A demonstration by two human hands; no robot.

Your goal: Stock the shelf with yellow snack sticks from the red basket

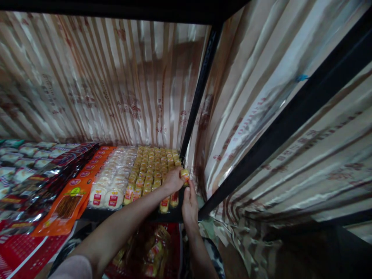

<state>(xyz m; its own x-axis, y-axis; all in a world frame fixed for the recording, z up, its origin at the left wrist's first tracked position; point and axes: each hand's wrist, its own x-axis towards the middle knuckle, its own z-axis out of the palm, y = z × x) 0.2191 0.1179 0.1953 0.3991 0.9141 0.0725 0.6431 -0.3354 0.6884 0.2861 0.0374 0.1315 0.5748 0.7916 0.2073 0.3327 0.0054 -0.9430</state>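
Evidently mid-placement: left hand pinches a small yellow plastic-wrapped snack packet at the right end of the dark shelf, right hand just beneath, grip unreadable; seating it probably calls for a level push into the row.

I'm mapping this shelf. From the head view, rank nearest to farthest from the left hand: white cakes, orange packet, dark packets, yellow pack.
1. yellow pack, at the left hand's fingertips, by the post.
2. white cakes, to its left.
3. orange packet, further left.
4. dark packets, far left end.
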